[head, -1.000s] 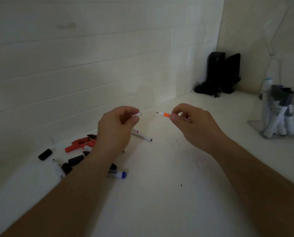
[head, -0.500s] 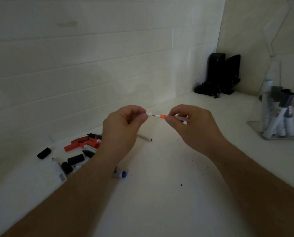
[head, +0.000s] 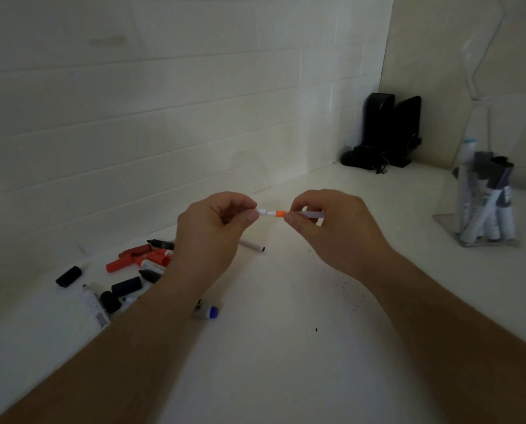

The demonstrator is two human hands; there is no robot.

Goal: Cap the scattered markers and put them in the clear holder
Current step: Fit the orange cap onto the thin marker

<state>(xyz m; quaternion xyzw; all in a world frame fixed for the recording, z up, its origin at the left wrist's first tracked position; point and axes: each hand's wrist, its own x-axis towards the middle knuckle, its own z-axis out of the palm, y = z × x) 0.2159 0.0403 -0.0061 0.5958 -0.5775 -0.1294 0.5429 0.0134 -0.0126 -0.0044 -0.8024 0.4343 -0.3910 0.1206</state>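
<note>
Item: thin orange-banded marker [head: 298, 213], pinched by the right hand [head: 332, 228] above the white counter [head: 286, 347]. Left hand [head: 212, 231] pinched its white cap [head: 261, 212]. A second earlier the two were clearly apart; now the cap met the tip, hands closer together. Loose red and black markers [head: 139, 261] lay at left, unmoved. Clear holder [head: 481, 209], with markers inside, stood far right.

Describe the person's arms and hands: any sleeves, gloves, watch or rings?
Both forearms are bare as far as the frame shows; no sleeve is in view. The left hand and right hand wear no gloves. No watch, band or ring shows on the visible wrists or fingers, though the dim light could hide small details.
</note>
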